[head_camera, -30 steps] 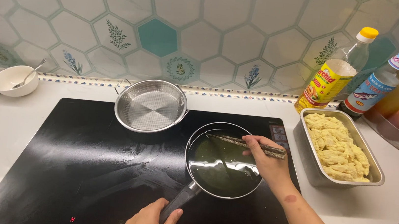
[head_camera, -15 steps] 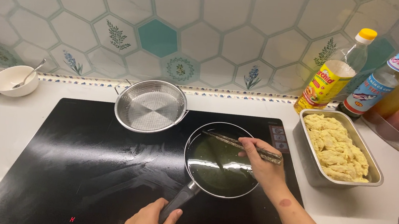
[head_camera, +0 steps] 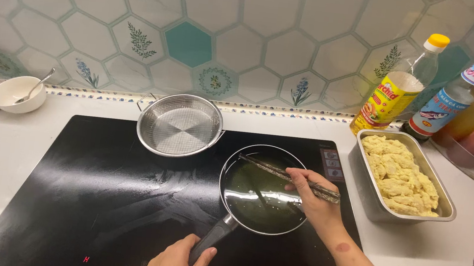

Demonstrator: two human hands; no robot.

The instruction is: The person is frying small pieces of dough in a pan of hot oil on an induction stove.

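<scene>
The left hand [head_camera: 173, 261] grips the handle of the frying pan [head_camera: 264, 190], its fingers [head_camera: 201, 253] clenched round it, while the right hand [head_camera: 312, 196] holds chopsticks [head_camera: 288, 176] flat across the pan, which sits on the black stove [head_camera: 95, 194] between both hands. To my eye, holding the handle firm and the sticks low over the oil would keep things steady. Compared with a second ago, the chopsticks have tilted slightly and the pan has barely shifted. The tray of batter pieces [head_camera: 400, 173] lies just right of the right fingers.
</scene>
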